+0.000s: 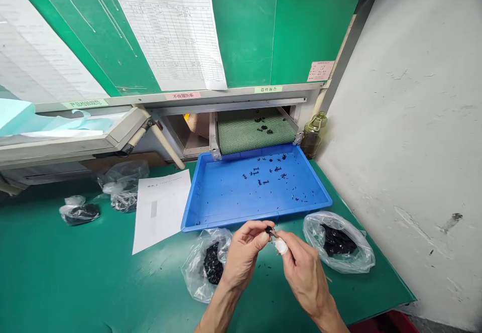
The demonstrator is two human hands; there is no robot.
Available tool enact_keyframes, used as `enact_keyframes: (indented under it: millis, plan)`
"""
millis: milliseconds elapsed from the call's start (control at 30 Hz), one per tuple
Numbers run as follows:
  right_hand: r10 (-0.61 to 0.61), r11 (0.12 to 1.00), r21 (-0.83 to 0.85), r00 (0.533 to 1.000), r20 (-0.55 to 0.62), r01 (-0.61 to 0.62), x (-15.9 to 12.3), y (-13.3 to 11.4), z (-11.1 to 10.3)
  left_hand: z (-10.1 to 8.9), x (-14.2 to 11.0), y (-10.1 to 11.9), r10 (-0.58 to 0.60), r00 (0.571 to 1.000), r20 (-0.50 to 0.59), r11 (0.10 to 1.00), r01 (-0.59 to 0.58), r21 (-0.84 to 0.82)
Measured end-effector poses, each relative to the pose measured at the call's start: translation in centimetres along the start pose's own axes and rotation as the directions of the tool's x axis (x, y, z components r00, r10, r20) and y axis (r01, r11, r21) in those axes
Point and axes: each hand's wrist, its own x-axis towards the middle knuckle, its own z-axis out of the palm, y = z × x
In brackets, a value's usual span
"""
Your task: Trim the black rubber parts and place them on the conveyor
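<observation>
The left hand (244,255) clenches a tiny black part (268,230), axis unclear, while the right hand (305,278), 1 fingertip wrapped white, grasps a metal tip (274,233) pointing up-left.

the work surface was a bench topped with a green mat (56,272). a blue plastic tray (226,217) sat toward the back of the mat, with small black parts (263,177) scattered inside it. a sheet of printed paper (160,212) lay flat just left of the tray. further left lay a small clear bag (79,211) and a larger clear bag (124,187), both holding dark contents. a front clear bag (205,267) and a right clear bag (339,242) of black parts rested just below the tray's front rim. a glass bottle (313,136) of amber liquid stood beside the tray's back right corner. loose black bits (267,267) lay on the mat.
</observation>
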Motion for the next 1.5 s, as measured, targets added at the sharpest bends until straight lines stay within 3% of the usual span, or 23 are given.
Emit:
enact_keyframes:
  millis: [300,533,733,933,1133,1200,1300,1400,1500]
  plan:
    - [0.014,1.0,0.025,0.999,0.05,-0.016,0.0,0.5,0.2,-0.1,0.3,-0.2,-0.025,0.999,-0.031,0.995,0.022,-0.094]
    - [0.012,0.998,-0.06,0.999,0.048,-0.009,-0.4,0.2,0.3,0.1,0.2,-0.9,-0.046,0.993,-0.112,0.999,0.044,-0.016]
    - [0.046,0.997,-0.058,0.999,0.03,-0.044,-0.3,0.4,0.5,0.2,-0.1,-1.6,-0.02,0.998,-0.063,0.999,0.018,-0.038]
    - [0.033,0.995,-0.093,0.999,0.003,-0.032,-0.4,0.4,0.7,0.2,-0.5,-1.6,-0.021,0.998,-0.065,0.996,0.026,0.08]
    - [-0.004,0.991,-0.136,1.0,-0.019,0.002,-0.7,-0.2,1.1,0.3,-0.6,-1.3,0.081,0.994,-0.076,0.98,-0.066,0.188]
    - [0.041,0.998,-0.056,0.999,0.021,-0.04,-0.7,-0.4,1.0,0.2,-0.6,-1.4,0.097,0.994,-0.045,0.986,-0.09,0.142]
    - [0.157,0.963,0.192,0.972,0.177,-0.19,-0.3,-0.6,0.4,0.1,-0.5,-1.5,0.085,0.996,0.023,0.996,-0.085,0.017]
    - [0.213,0.846,0.396,0.907,0.364,-0.358,0.4,-0.3,-0.3,0.1,-0.3,-1.6,0.046,0.997,0.057,0.998,-0.043,-0.042]
    - [0.217,0.725,0.497,0.844,0.491,-0.476,1.1,0.6,-0.7,0.1,0.1,-1.7,-0.007,0.999,0.033,0.999,0.008,-0.037]
